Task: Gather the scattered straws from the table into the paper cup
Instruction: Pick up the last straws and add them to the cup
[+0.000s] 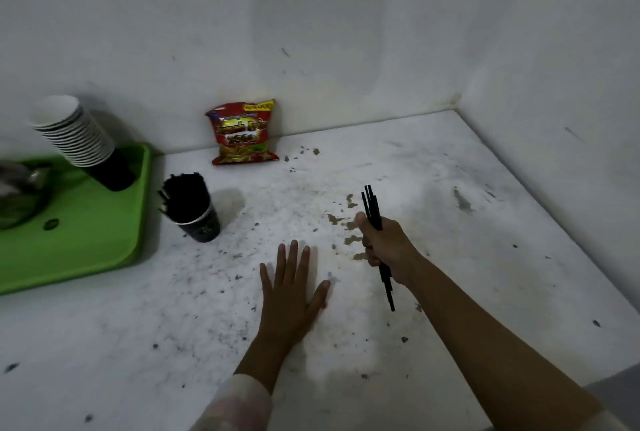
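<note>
My right hand (382,245) is closed around a bundle of black straws (371,207), held nearly upright above the white table (450,188). Their ends stick out above and below my fist. My left hand (292,287) lies flat on the table with fingers spread, holding nothing. A dark paper cup (202,224) stands to the left, about a hand's length from my left hand, and is filled with several black straws (183,195). No loose straws show on the table.
A green tray (104,240) at the left edge carries a tilted stack of paper cups (74,132) and a metal dish (17,195). A red snack bag (244,132) leans on the back wall. Walls close the table's back and right sides.
</note>
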